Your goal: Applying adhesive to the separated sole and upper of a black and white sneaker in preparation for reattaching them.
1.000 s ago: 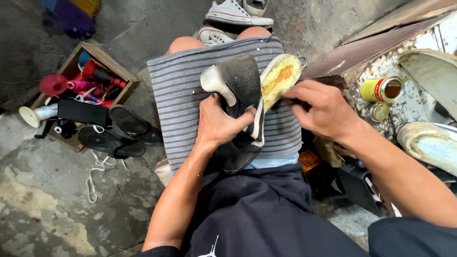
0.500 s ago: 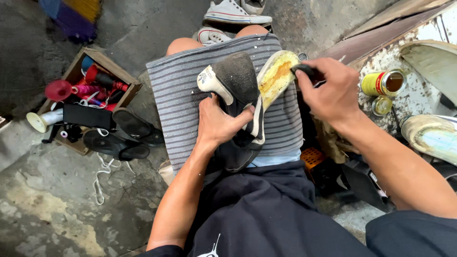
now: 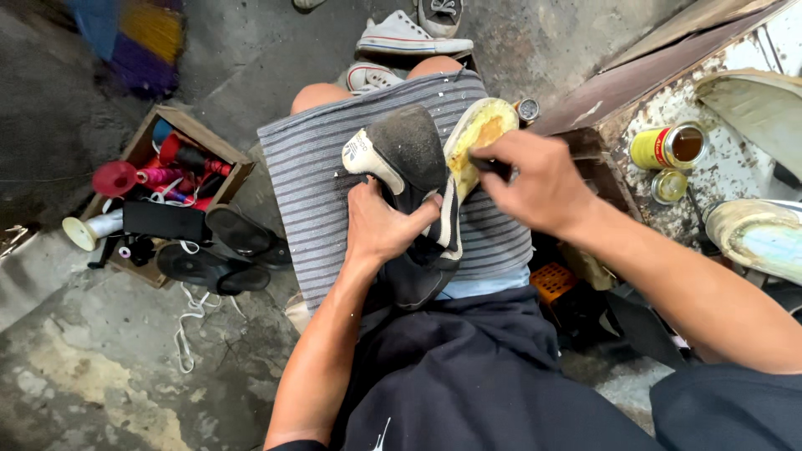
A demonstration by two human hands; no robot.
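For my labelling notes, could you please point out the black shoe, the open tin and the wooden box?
black shoe [image 3: 409,150], head view, dark upper.
open tin [image 3: 668,146], head view, yellow side wall.
wooden box [image 3: 190,129], head view, far rim.

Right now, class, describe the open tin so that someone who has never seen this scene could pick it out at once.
Start at the rusty speckled worktop on the person's right, beyond the right hand. The open tin lies on it, just above its loose round lid. Its yellow body with a red band sets it apart from the pale soles nearby.

The right hand hides most of the dark tool it grips, the top edge cuts off a sneaker, and the coloured bundle is blurred.
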